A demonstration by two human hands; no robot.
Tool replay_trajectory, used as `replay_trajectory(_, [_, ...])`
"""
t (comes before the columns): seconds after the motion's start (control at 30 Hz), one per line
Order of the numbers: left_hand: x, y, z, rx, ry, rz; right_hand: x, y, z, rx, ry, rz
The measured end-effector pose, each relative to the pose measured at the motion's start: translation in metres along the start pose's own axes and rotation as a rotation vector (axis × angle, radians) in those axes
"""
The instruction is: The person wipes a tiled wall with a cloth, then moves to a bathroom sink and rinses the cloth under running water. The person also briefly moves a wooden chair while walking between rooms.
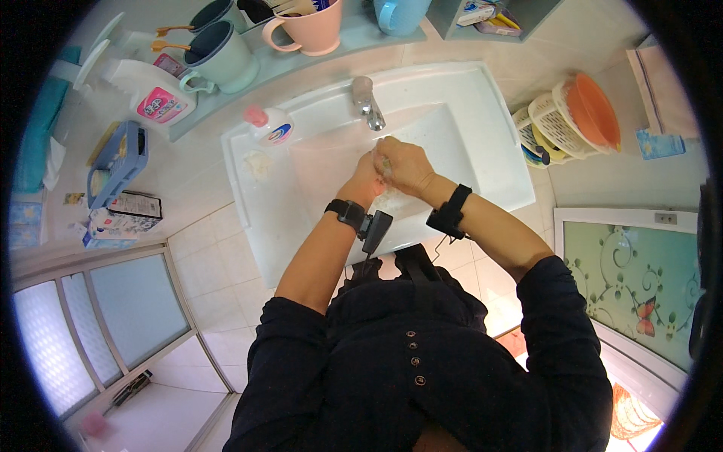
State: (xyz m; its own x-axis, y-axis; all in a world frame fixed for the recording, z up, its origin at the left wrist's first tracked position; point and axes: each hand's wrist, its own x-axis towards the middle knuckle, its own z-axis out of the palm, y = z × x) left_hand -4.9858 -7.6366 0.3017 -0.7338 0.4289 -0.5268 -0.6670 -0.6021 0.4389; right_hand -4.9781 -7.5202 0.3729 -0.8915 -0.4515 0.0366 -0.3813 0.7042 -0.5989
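Over the basin of a white ceramic sink (497,141), my two hands are pressed together just below the chrome faucet (364,96). My right hand (405,165), its fingers curled, lies against the fingers of my left hand (361,179). Something small, pale and wet shows between them; whether it is water, lather or an object I cannot tell. Splashes mark the basin under my hands. A white pump bottle (274,129) with a pink top stands on the sink's left rim. Near it sits a pale, flat thing (258,164), too unclear to name.
Behind the sink a shelf (378,34) holds a pink mug (316,28), a light-green mug (226,62) with a toothbrush, and a blue cup (401,16). Plastic baskets (556,121) hang at right. A blue caddy (121,164) is on the left wall. Black straps circle both wrists.
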Motion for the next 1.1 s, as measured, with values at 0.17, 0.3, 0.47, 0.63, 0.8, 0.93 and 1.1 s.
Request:
replay_trajectory(0.17, [-0.003, 0.001, 0.002, -0.037, 0.020, -0.060, 0.001, -0.004, 0.004, -0.065, 0.135, 0.176])
replay_trajectory(0.3, [-0.009, 0.007, 0.002, -0.013, -0.014, -0.013, 0.002, 0.004, 0.004, 0.001, 0.088, 0.097])
replay_trajectory(0.47, [-0.024, 0.024, 0.000, 0.155, 0.071, -0.008, 0.012, 0.041, -0.018, 0.234, 0.181, 0.474])
replay_trajectory(0.63, [-0.034, 0.027, 0.003, 0.993, -0.093, 0.434, 0.014, 0.061, -0.035, 1.370, -0.035, 0.662])
replay_trajectory(0.8, [-0.041, 0.036, 0.003, 1.124, -0.117, 0.209, 0.005, 0.067, -0.048, 1.309, -0.031, 0.496])
replay_trajectory(0.93, [-0.043, 0.046, 0.000, 0.878, 0.080, 0.075, -0.006, 0.073, -0.058, 0.786, -0.042, 0.461])
replay_trajectory(1.1, [-0.033, 0.043, 0.000, 0.413, 0.023, 0.259, -0.017, 0.082, -0.056, 0.796, -0.192, 0.461])
